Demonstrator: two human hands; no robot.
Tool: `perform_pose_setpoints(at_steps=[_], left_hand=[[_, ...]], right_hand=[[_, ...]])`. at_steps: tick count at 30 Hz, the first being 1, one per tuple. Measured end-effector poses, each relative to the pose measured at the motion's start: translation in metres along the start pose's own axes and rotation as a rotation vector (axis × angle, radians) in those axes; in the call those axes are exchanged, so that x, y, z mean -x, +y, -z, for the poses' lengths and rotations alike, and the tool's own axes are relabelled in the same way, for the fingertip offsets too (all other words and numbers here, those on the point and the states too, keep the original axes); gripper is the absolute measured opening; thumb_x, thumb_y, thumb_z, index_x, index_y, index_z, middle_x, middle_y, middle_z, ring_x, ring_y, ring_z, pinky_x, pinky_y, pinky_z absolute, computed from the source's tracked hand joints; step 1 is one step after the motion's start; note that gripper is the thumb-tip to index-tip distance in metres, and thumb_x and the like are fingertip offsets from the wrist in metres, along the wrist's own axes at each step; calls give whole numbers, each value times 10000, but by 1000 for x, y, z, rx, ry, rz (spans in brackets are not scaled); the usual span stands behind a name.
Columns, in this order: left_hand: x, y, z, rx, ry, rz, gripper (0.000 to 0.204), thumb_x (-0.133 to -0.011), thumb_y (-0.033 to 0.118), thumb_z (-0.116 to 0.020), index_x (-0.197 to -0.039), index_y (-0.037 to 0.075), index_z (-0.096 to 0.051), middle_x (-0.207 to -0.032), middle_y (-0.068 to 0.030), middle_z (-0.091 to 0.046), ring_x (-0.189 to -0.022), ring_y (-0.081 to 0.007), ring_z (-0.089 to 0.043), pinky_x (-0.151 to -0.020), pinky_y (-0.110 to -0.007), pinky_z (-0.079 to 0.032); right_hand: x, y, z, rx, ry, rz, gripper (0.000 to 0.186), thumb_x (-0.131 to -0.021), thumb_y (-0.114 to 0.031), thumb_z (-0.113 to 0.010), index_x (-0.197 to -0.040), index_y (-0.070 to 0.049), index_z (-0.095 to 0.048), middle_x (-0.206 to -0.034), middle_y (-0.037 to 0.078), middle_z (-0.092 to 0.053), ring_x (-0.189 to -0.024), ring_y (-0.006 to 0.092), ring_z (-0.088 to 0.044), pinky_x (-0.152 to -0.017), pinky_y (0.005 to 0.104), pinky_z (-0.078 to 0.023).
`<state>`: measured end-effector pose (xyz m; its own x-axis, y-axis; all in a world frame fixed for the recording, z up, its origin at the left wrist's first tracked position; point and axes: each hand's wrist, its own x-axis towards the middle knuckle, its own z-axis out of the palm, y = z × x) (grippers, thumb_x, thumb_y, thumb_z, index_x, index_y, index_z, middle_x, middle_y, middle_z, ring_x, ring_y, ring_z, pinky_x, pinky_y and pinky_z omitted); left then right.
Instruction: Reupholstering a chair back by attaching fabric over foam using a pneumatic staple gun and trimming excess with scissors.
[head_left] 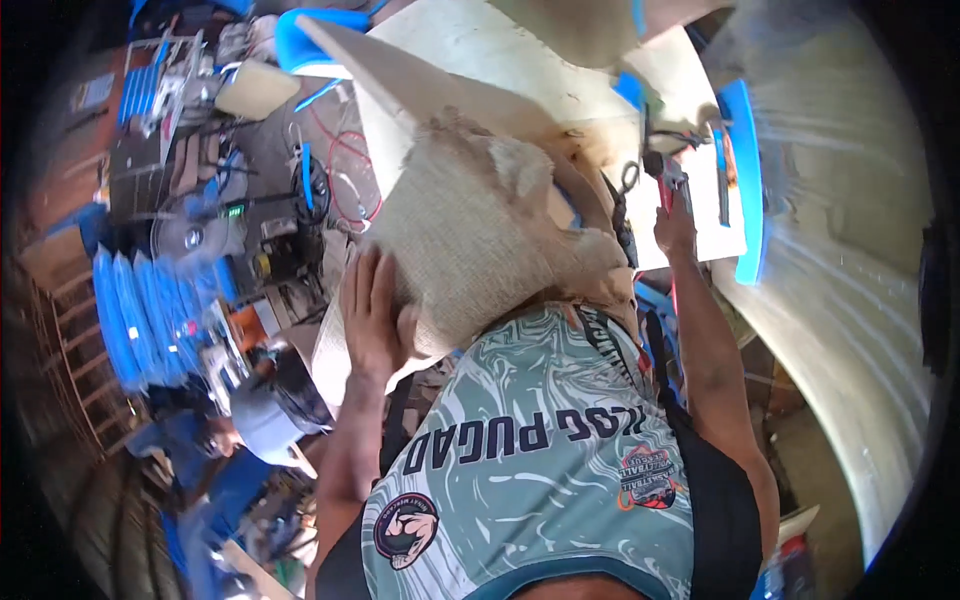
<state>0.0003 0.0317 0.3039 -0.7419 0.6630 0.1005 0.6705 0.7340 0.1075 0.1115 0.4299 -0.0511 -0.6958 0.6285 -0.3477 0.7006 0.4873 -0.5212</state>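
A beige woven fabric (470, 235) covers a bulky piece that rests against my front, with ragged edges along its top and right side. My left hand (372, 310) lies on the fabric's left part, fingers stretched out and holding nothing. On the right, my right hand (676, 228) is wrapped round a red and grey hand tool (668, 175), over the white work surface (710, 220). Its exact kind is too small to make out. Scissors (628, 182) with dark handles are between the fabric and this tool.
Several hand tools (723, 170) lie by the blue edge (742, 180) of the work surface. A pale curved panel (840, 260) stands at the right. To the left are a fan (190, 238), blue wrapped pieces (140, 320), a red hose (352, 175) and another person (265, 415).
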Motion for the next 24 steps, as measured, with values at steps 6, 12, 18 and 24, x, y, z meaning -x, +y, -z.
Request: perform_pose_setpoints(at_steps=[6, 12, 18, 24], left_hand=[[178, -34, -23, -224, 124, 795, 645, -1012, 469, -301, -1501, 49, -312, -1541, -184, -319, -1451, -366, -244, -1175, -494, -171], [266, -83, -42, -191, 259, 865, 447, -1023, 271, -375, -1334, -40, -456, -1358, -245, -491, -1270, -390, -470, -1032, -447, -393], [298, -73, -79, 1410, 977, 1407, 651, -1026, 553, -308, -1473, 84, -373, -1435, -67, -480, -1319, -235, -443, -1098, -396, -335], [258, -69, -138, 1573, 1200, 1153, 821, -968, 693, -179, -1467, 72, -375, -1458, -101, -456, -1316, -296, -458, -1109, -444, -347]], right_hand=[[-48, 41, -45, 89, -81, 199, 587, -894, -263, -654, -1402, -203, -365, -1153, 185, -645, -894, 399, -671, -778, 497, -546], [-78, 58, -59, 186, -228, 394, 434, -950, -298, -527, -1304, -51, -562, -1116, 187, -664, -1016, 365, -625, -895, 417, -482], [8, -51, 66, -918, -629, 69, 660, -1007, -539, -372, -1413, -27, -461, -1336, 119, -580, -1221, 222, -551, -1027, 355, -377], [61, -104, 92, -754, -444, 206, 567, -1037, -438, -324, -1438, -55, -444, -1462, 104, -466, -1351, 236, -426, -1104, 386, -327]])
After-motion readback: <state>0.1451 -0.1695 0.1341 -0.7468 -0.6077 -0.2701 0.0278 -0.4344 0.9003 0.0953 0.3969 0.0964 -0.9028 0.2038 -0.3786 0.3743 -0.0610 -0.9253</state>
